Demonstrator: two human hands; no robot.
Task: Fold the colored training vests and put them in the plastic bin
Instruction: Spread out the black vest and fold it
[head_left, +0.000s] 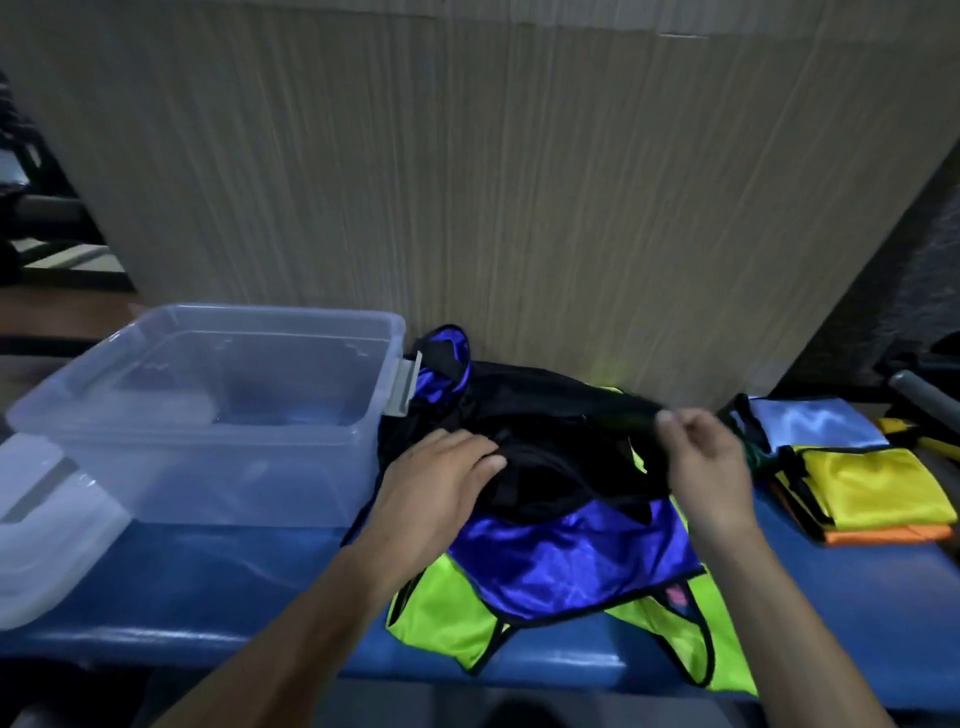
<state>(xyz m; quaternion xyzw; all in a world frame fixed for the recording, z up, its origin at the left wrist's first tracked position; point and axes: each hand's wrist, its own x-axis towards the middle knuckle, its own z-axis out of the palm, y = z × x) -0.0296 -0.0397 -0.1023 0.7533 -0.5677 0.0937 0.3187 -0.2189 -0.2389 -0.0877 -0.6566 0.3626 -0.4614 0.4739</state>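
1. Head view, right hand (701, 467): fingers curled in a narrow pinch, grip on the far right edge of the black vest (550, 447), lifted slightly off the pile.
2. Left hand (441, 483): fingers fairly straight, pressed flat on the near left part of the same black vest; no pinch visible.
3. Key relation: black vest stretched between both hands, long axis running left to right; bulk of the cloth left of the right grip and far of the left palm. Neither hand clearly nearer, both already on it.
4. Beneath it: blue vest (571, 561) spread toward the near side, more blue cloth bunched far left beside the bin; neon-green vest (447, 613) lowest, hanging over the near table (208, 587) edge.
5. Plastic bin (208, 415): clear, left of the pile, just beside it, left hand on the closer side. Contents hard to judge through the walls; seemingly no vest inside.
6. Lid (47, 519): far left, near the bin.
7. Folded stack (852, 478), right: light blue, yellow and orange layers visible, perhaps more.
8. Count: one bin, one lid, three loose vests at least, three folded at least.
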